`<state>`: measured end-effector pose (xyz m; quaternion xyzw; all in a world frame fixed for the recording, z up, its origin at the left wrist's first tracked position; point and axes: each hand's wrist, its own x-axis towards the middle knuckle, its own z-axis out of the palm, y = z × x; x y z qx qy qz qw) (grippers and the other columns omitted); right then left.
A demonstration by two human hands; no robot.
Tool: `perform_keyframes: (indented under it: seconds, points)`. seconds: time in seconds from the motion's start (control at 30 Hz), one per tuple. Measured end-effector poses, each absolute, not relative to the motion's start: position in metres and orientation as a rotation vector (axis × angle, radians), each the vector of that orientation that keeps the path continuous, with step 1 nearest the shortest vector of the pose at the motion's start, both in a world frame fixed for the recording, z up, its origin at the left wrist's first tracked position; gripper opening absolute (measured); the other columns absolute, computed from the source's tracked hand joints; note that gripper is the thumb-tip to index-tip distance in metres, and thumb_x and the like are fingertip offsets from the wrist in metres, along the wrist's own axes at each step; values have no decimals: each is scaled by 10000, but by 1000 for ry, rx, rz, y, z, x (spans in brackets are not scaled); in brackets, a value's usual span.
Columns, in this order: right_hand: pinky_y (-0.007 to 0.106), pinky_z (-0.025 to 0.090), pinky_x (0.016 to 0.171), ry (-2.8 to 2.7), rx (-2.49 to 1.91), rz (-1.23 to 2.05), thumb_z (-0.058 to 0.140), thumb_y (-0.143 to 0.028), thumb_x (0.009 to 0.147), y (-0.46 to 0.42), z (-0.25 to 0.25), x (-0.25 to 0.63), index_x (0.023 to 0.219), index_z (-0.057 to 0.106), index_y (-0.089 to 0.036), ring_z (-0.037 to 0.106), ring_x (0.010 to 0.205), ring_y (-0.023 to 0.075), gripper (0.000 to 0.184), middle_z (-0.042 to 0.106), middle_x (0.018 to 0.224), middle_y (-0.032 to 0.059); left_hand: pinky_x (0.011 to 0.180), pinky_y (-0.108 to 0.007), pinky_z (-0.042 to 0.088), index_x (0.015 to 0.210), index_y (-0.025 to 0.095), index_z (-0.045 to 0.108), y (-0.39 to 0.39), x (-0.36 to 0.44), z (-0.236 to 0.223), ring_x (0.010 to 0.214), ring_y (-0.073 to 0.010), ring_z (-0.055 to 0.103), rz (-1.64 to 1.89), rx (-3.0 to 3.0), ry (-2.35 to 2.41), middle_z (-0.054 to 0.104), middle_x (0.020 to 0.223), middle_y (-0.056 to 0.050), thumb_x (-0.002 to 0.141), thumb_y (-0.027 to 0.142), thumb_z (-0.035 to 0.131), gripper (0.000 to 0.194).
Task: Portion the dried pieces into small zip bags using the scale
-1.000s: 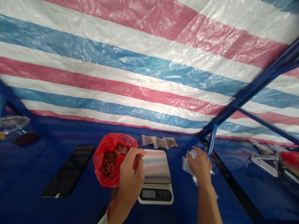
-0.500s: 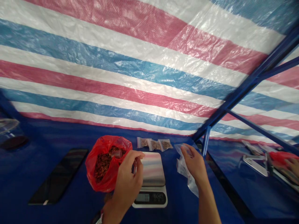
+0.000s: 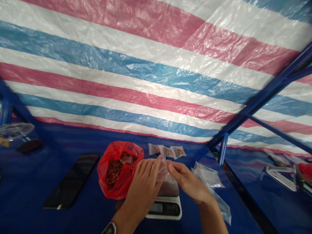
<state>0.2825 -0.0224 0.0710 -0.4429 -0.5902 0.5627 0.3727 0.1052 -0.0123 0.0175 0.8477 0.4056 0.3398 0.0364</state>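
Above the scale [image 3: 165, 209], fingers [image 3: 151, 166] pinching zip-bag [image 3: 162, 174]

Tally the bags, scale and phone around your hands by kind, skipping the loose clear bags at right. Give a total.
Small clear zip bags of brown pieces: 3
Red plastic bag of brown pieces: 1
Clear plastic bag between left hand and right hand: 1
White digital kitchen scale: 1
Black smartphone: 1
Total: 7

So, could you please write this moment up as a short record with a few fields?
Left hand: pinching a clear zip bag
Right hand: pinching the same bag's other side
Under the bag: digital scale
Left of scale: red plastic bag of brown pieces
Behind scale: three filled zip bags
Right: loose clear bags
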Motion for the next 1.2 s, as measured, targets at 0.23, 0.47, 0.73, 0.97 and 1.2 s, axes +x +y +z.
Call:
perform_keyframes:
  seconds: [0.23,0.47,0.73,0.97,1.2]
  points:
    - [268,445,765,-1420,-1206,1450,654,-549,957,-23,68,284,1105,751,-226,558,805,144,367,665,901,0,1045,-465,445,1548,216,387,-9,89,25,1136,-270,603,899,2668,1190,679,1245,-77,908,72,568,680]
    - [253,335,609,-1372,-1315,1348,727,-594,880,-21,67,290,811,707,-170,436,627,107,430,528,652,-31,995,-450,438,1549,198,382,-7,83,28,1046,-271,591,897,2796,1154,678,1165,-74,988,142,554,590]
    - [243,273,556,-1351,-1374,1344,740,-586,869,-26,70,288,1032,738,-187,380,596,89,431,526,687,-41,1004,-459,422,1512,164,422,-2,74,33,1069,-272,587,927,2814,1213,678,1139,-76,995,163,560,535]
    - [263,422,713,-1489,-1232,1432,682,-460,944,-25,71,271,990,761,-190,575,776,144,286,680,859,10,1096,-521,356,1464,218,503,-5,75,31,1174,-300,572,910,2846,1200,672,1228,-83,927,255,686,568]
    - [285,458,728,-1509,-1232,1375,667,-405,951,-26,69,268,982,766,-190,618,770,160,238,710,850,19,1136,-523,293,1444,227,545,-8,78,34,1215,-298,571,1066,2783,1235,688,1261,-80,945,319,669,522]
